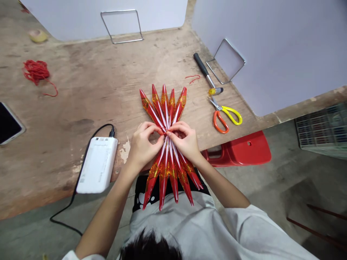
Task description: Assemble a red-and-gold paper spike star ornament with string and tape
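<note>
A red and gold folded paper piece (168,164) with pointed ends fans out above and below its narrow middle, reaching past the table's front edge. Red string is around that middle. My left hand (143,143) pinches the string from the left, thumb and forefinger together. From the right, my right hand (185,139) pinches at the same spot, its fingertips almost touching those of the left. How the string is looped between the fingertips is too small to tell.
Scissors (226,115) and a hammer (207,74) lie at the right, near a short red string (193,77). Leftward are a white power bank (97,164) with a black cable, red yarn (36,71), a phone (9,124) and tape (38,35). White panels (162,14) stand behind; a red stool (248,148) is beside the table.
</note>
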`<state>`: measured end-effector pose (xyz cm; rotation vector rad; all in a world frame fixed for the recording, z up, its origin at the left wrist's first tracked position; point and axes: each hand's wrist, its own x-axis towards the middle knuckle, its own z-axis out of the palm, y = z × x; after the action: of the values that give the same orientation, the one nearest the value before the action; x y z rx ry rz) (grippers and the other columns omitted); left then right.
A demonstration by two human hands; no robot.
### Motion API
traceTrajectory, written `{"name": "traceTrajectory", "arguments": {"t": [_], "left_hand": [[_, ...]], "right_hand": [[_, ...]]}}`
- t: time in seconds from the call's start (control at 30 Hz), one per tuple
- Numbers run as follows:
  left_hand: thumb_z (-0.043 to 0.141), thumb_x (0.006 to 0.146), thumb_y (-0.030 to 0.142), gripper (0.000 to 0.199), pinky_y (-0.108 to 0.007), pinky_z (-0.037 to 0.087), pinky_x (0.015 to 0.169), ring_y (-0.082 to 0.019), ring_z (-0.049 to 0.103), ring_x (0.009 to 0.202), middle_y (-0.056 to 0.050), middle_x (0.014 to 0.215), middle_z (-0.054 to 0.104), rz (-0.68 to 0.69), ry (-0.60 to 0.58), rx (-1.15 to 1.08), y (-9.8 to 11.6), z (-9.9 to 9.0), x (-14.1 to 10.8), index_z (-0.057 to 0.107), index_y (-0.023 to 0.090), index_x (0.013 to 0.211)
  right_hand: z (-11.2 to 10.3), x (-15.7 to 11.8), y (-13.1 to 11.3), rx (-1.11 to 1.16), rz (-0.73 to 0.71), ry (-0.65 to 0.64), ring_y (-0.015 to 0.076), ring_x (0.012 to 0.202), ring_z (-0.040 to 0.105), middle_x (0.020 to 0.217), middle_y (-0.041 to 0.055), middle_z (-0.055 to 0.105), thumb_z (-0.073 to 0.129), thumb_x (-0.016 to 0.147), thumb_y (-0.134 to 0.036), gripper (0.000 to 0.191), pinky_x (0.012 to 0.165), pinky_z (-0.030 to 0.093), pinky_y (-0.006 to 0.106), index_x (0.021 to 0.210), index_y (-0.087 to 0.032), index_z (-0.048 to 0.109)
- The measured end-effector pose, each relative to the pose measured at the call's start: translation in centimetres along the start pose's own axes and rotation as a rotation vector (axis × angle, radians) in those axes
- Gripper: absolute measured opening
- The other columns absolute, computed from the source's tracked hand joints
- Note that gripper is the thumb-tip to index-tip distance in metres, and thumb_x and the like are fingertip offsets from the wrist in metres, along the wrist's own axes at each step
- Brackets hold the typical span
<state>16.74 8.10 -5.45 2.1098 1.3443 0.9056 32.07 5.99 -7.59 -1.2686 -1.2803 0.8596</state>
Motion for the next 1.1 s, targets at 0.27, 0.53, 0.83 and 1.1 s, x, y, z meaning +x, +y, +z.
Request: {"name": "traceTrajectory", "arguments": {"t": [0.27,0.53,0.83,1.1], "left_hand": [[0.059,0.077,0.016,0.003,-0.031,0.047,0.079,-0.017,0.058,0.084,-0.003,0.088,0.059,-0.066,0.011,0.008,0.3,1.1,1.0,0.060,0.018,0.079],[0.056,0.085,0.027,0.011,-0.040,0.038,0.080,-0.026,0.053,0.095,-0.009,0.101,0.061,0.091,-0.014,0.388,1.1,1.2,0.8,0.064,0.020,0.087],[0.061,0.080,0.030,0.013,-0.041,0.038,0.079,-0.026,0.051,0.091,-0.006,0.087,0.060,0.101,-0.032,0.412,1.3,1.1,0.7,0.063,0.020,0.072],[0.071,0.069,0.028,0.010,-0.034,0.049,0.083,-0.018,0.056,0.089,-0.002,0.088,0.054,-0.210,-0.110,-0.180,0.7,0.8,1.0,0.068,0.019,0.071]], "right_hand": [[-0.5,-0.1,0.0,-0.024,0.018,0.015,0.0099,0.061,0.049,0.080,0.0011,0.059,0.067,0.078,-0.019,0.003,0.053,0.039,0.026,0.075,-0.019,0.067],[-1.0,-0.6,0.3,-0.134,-0.006,0.076,0.0087,0.058,0.045,0.080,0.0002,0.058,0.065,0.078,-0.016,0.004,0.054,0.040,0.025,0.077,-0.018,0.067],[-0.9,-0.8,0.4,-0.145,-0.022,0.062,0.0092,0.059,0.046,0.080,0.0002,0.058,0.065,0.079,-0.017,0.004,0.055,0.040,0.025,0.076,-0.019,0.068],[-0.8,-0.7,0.4,-0.074,0.003,0.081,0.0087,0.057,0.043,0.078,0.0000,0.057,0.065,0.077,-0.015,0.005,0.051,0.037,0.025,0.073,-0.019,0.065]]}}
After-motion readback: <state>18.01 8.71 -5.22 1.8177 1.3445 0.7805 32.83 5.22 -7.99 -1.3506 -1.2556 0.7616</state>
